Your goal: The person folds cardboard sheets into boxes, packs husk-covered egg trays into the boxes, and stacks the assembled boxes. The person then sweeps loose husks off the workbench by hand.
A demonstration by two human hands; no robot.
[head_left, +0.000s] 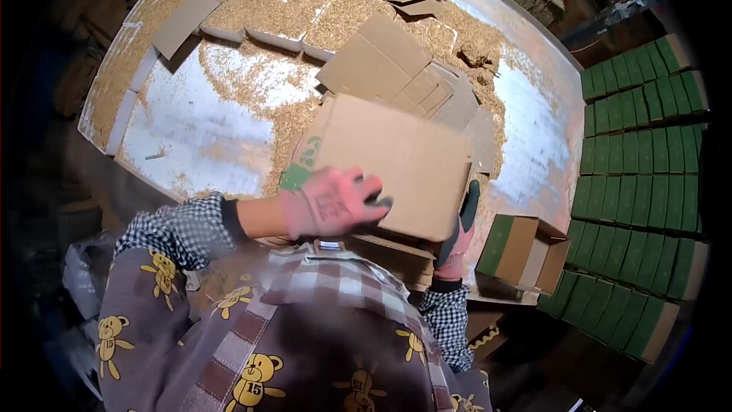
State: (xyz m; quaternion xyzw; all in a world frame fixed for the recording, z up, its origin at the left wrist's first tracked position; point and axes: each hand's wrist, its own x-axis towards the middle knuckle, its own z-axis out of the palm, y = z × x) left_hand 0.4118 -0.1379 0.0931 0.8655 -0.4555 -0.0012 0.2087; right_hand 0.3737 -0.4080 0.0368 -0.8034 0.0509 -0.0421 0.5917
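Note:
A brown cardboard box with a green print at its left end lies in front of my body, on top of other flat cardboard. My left hand, in a pink glove with dark fingertips, is over the box's near left part with its fingers apart; it is slightly blurred. At the box's right edge is my right hand, also gloved, its dark fingers along the side and its thumb side partly hidden by the box. Beneath the near edge, more folded cardboard shows.
Flattened cardboard pieces lie behind the box on a white table strewn with brown shavings. An open green and brown box stands at the right table edge. Rows of green boxes are stacked further right.

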